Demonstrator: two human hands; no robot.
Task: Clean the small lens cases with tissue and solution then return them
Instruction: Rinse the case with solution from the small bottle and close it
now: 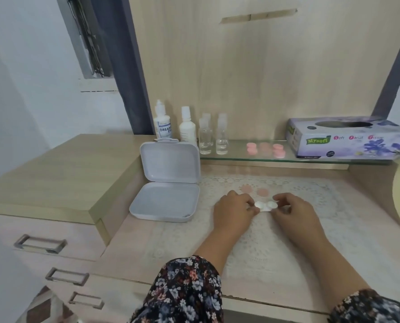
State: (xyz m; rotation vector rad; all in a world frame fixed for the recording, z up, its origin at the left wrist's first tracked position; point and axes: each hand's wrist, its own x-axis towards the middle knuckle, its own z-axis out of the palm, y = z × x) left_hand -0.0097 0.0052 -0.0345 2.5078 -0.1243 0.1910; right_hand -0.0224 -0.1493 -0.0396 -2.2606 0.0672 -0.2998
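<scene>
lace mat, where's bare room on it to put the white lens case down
Free: the near stretch of the lace mat between the forearms, and its right part. Crowded: between the left hand and right hand holding the white lens case, and the pink caps behind.

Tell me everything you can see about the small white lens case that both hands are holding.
The white lens case is a small piece of two round cups joined side by side, apparently plastic. Both cups show no caps; two pink round caps lie apart on the lace mat just behind it. It sits low over the mat, roughly level; contact with the mat cannot be judged. The left hand pinches its left end, the right hand pinches its right end. Its insides are too blurred to read.
</scene>
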